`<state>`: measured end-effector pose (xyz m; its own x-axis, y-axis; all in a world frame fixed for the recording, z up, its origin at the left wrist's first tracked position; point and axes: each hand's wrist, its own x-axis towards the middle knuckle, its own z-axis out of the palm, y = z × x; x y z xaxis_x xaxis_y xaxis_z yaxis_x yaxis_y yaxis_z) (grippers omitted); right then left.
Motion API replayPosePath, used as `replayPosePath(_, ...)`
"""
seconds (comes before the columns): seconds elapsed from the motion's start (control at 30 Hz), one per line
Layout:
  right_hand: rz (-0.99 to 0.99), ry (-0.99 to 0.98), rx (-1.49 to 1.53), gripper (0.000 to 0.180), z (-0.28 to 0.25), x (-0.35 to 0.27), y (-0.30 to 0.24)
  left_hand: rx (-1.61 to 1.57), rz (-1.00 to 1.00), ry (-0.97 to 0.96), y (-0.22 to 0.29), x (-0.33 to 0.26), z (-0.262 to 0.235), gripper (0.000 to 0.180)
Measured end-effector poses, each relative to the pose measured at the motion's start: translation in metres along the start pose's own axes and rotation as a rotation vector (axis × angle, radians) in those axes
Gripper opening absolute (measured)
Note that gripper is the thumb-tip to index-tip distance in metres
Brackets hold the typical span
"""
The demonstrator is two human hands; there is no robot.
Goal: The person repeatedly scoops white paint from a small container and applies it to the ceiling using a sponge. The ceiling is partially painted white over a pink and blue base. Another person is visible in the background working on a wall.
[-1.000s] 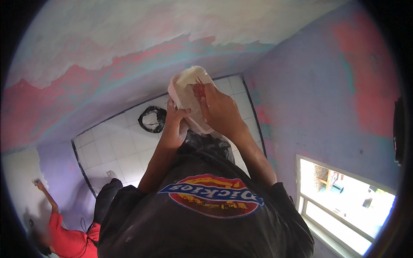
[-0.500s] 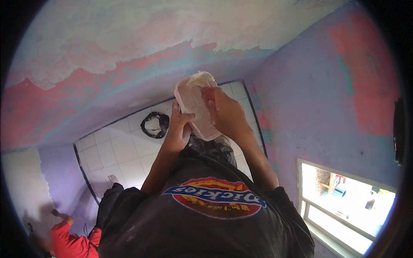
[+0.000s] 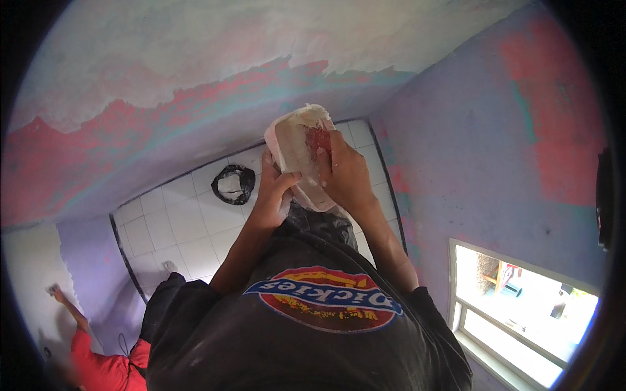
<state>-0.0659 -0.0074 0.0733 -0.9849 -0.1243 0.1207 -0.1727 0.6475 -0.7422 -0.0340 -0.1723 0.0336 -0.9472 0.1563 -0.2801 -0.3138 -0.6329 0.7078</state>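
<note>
Overhead, a patchy wall (image 3: 195,85) is being coated in white filler, with a tiled floor (image 3: 189,228) far below. A pale hawk board (image 3: 297,153) is being gripped underneath by the closed left hand (image 3: 274,195), while a red-handled scraper (image 3: 317,138) is being pinched by the closed right hand (image 3: 345,176). Likely, filler is being risked: a tilted board could be spilling it onto the floor.

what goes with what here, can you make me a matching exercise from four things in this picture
Things:
1. flat white board
2. black bucket
3. window
4. person in red sleeve

Places:
a. lower right, in the purple wall
b. lower left, arm raised to the white wall
c. held in both hands
d. on the white tiled floor

Pairs: 1-c, 2-d, 3-a, 4-b
</note>
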Motion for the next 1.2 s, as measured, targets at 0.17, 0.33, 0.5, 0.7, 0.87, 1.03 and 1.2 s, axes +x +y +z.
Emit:
replayPosePath(0.17, 0.017, 0.030, -0.027, 0.024, -0.027, 0.003, -0.024, -0.030, -0.024, -0.033, 0.002, 0.002, 0.005, 0.087)
replayPosePath(0.33, -0.036, 0.022, -0.075, 0.025, -0.038, 0.002, -0.026, -0.081, -0.040, -0.057, 0.007, 0.005, 0.015, 0.088)
replayPosePath(0.5, -0.032, -0.006, -0.139, 0.025, -0.044, 0.009, -0.031, -0.112, -0.092, -0.066, 0.013, 0.007, 0.015, 0.086)
replayPosePath(0.7, -0.111, -0.008, -0.080, 0.018, -0.027, 0.010, -0.009, -0.059, -0.062, -0.043, 0.000, 0.017, 0.007, 0.084)
replayPosePath(0.87, -0.017, -0.198, -0.194, 0.027, -0.022, 0.015, -0.013, -0.056, -0.099, -0.030, -0.001, 0.024, -0.001, 0.080)
replayPosePath(1.03, 0.033, -0.159, -0.129, 0.029, -0.032, 0.022, -0.022, -0.064, -0.138, 0.002, 0.003, 0.027, -0.004, 0.074)
replayPosePath(1.2, 0.000, -0.134, -0.182, 0.026, -0.031, 0.025, -0.011, -0.106, -0.179, -0.001, 0.005, 0.029, -0.005, 0.068)
